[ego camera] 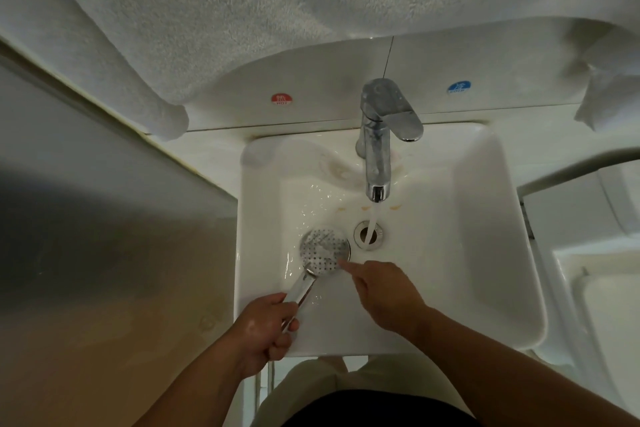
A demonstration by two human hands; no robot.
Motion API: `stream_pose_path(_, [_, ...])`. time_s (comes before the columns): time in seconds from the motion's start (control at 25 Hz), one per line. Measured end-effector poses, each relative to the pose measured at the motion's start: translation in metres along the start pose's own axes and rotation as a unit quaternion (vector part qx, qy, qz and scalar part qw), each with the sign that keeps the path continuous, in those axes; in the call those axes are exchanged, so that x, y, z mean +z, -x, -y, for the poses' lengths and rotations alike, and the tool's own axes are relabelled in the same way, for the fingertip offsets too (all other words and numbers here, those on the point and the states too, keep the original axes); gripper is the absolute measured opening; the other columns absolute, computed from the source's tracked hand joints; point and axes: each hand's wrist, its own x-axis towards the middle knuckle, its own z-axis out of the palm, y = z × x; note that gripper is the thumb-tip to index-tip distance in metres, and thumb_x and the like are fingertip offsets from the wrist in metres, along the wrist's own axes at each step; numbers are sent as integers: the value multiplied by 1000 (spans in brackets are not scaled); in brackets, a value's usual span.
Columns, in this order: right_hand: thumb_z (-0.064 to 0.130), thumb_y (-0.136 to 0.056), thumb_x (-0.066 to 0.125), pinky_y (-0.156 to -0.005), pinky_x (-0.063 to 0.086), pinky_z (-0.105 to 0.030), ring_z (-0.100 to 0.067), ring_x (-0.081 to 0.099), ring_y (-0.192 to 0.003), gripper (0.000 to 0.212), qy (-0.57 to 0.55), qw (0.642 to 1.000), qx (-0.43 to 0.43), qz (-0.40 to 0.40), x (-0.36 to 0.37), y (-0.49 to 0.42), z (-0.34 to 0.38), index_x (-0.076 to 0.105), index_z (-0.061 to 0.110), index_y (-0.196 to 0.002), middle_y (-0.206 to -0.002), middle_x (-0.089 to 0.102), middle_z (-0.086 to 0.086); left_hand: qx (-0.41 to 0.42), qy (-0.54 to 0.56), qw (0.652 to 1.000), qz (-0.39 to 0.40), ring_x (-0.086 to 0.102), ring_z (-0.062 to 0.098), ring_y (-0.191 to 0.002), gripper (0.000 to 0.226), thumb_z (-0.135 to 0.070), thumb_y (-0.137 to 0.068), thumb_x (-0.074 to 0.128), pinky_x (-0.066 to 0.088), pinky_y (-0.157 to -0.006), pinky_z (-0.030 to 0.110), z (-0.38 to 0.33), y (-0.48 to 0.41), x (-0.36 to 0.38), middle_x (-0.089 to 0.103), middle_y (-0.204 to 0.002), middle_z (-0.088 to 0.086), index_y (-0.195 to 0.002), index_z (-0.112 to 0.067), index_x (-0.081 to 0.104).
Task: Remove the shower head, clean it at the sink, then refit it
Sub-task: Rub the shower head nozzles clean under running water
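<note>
The chrome shower head (323, 251) lies low in the white sink (485, 218), its perforated face turned up, left of the drain (369, 234). My left hand (266, 326) is closed around its handle at the sink's front left. My right hand (384, 295) reaches in from the right with the index finger stretched out, its tip touching the lower right edge of the spray face. Water runs from the chrome faucet (377, 146) straight into the drain, just right of the shower head.
White towels (207, 21) hang above the sink and cover part of the back wall. Red hot (282, 99) and blue cold (459, 87) stickers sit on the tile behind the faucet. A metal panel (104, 236) stands at the left, a white fixture (602, 288) at the right.
</note>
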Motion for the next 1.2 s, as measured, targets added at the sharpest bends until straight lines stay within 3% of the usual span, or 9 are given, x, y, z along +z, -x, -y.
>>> stream_pose_path(0.12, [22,-105,41,-69,48,-27,-7,55,-66,44,-46,998,22,-31,-5,0,-4,46,35,-147,-84,70,-3,-16,33,999,7,28,12,-43,7,-8,-95,52,19,-36,15,1,-2,1,52,-67,7,-100,-10,58])
stream_pose_path(0.24, [24,-106,41,-67,44,-23,-5,51,-65,43,-21,1000,-2,-6,-5,8,-4,45,35,-148,-78,61,4,-21,47,999,9,28,11,-43,9,-9,-97,53,20,-35,15,2,-4,2,53,-67,7,-104,-11,57])
stream_pose_path(0.76, [26,-107,37,-67,39,-24,-9,50,-68,46,20,1000,15,-2,-13,25,-17,40,38,-151,-79,56,2,-23,83,996,11,27,10,-39,25,-10,-98,54,20,-33,15,1,-10,10,53,-69,9,-123,-10,51])
stream_pose_path(1.0, [27,-108,38,-71,51,-27,-8,54,-68,44,-5,1000,2,-5,-13,19,-15,41,37,-150,-79,61,1,-24,88,996,14,27,9,-39,29,-11,-98,54,20,-34,15,-1,-8,14,53,-68,9,-127,-8,52])
stream_pose_path(1.2, [26,-108,37,-63,37,-19,-3,45,-62,44,-3,1000,-4,5,-19,15,-18,42,35,-150,-70,49,9,-27,75,997,9,28,9,-40,36,-11,-99,54,21,-34,16,0,-9,13,54,-68,9,-134,-7,49])
